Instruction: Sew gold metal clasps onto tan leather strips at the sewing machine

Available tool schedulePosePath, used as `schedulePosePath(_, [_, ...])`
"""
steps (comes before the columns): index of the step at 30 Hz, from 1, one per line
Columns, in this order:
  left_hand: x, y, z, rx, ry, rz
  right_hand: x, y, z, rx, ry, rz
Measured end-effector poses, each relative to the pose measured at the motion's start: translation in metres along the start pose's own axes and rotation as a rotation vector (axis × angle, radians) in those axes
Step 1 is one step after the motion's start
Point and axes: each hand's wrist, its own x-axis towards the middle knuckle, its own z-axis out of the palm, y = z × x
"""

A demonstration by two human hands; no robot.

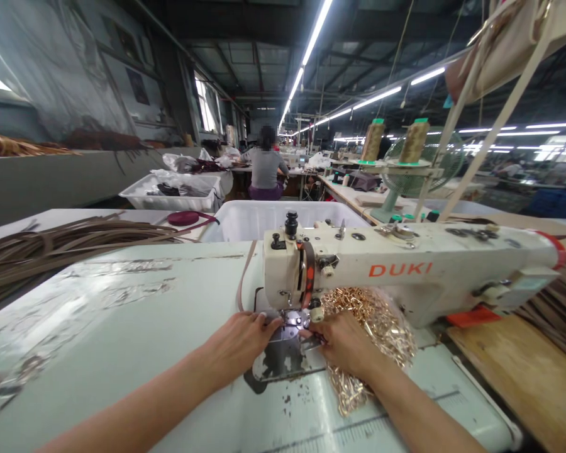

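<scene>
A white sewing machine stands in front of me, its lamp lighting the metal needle plate. My left hand is just left of the presser foot, fingers closed on a narrow brown strap that curves away behind it. On the other side of the foot, my right hand has its fingers pinched together low by the plate. A small dark piece shows at those fingertips, too hidden to name. Gold-coloured metal clasps lie heaped in clear plastic behind and beside my right hand.
Long brown strips are piled at the left, near a maroon tape roll. A white bin stands behind the machine. Thread cones and a fan are at back right. A person sits farther off.
</scene>
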Motion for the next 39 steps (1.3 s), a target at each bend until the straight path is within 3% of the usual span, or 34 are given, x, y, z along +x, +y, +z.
schedulePosePath(5, [0.004,0.000,-0.018,0.096,-0.100,0.022,0.000,-0.001,-0.003,-0.012,-0.022,0.003])
schedulePosePath(9, [0.012,-0.017,-0.029,-0.154,-0.165,0.050,0.000,-0.001,-0.004,-0.014,-0.042,0.004])
schedulePosePath(12, [0.019,-0.037,-0.034,-0.312,-0.279,0.062,-0.001,0.001,-0.003,-0.012,-0.046,-0.009])
schedulePosePath(17, [0.011,-0.045,-0.025,-0.597,-0.443,-0.016,-0.001,0.003,0.000,-0.002,-0.028,-0.006])
schedulePosePath(19, [0.002,-0.034,-0.015,-0.635,-0.339,-0.056,0.000,0.003,0.001,0.002,-0.023,-0.009])
schedulePosePath(23, [-0.008,-0.002,0.007,-0.450,0.011,-0.013,0.000,0.003,0.002,0.009,-0.017,-0.012])
schedulePosePath(30, [0.001,0.061,0.046,-0.258,0.111,-0.171,0.000,0.004,0.001,0.014,-0.002,-0.012])
schedulePosePath(36, [-0.018,0.094,0.083,0.150,0.439,-0.115,0.000,0.003,0.002,0.017,0.022,-0.016])
schedulePosePath(39, [-0.034,0.109,0.097,0.301,0.539,-0.136,-0.001,0.003,0.003,0.023,0.023,-0.024])
